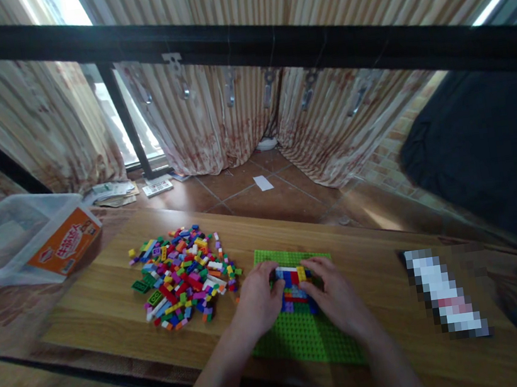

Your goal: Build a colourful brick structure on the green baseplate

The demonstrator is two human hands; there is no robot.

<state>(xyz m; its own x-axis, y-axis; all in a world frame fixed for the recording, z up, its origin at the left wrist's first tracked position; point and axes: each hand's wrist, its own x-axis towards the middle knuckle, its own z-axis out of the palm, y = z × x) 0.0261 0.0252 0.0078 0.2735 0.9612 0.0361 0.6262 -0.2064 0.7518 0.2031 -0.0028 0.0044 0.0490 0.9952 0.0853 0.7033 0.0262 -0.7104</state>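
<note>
A small build of coloured toy bricks (294, 293), in blue, red, white, yellow and purple, sits on a green studded baseplate (306, 336). My left hand (259, 298) curls against the build's left side, its thumb and fingers touching the edge. On the other side, my right hand (333, 291) pinches at a yellow brick (301, 274) at the upper right of the build, thumb below and index finger above. Part of the build is hidden behind my fingers. Left of the baseplate lies a loose heap of mixed toy bricks (184, 276).
The wooden table (367, 261) carries everything. A clear plastic bin (12, 245) with an orange label stands at far left. A blurred flat item (443, 296) lies at the right. A black metal rail (237, 34) crosses beyond the table, before striped curtains (210, 117).
</note>
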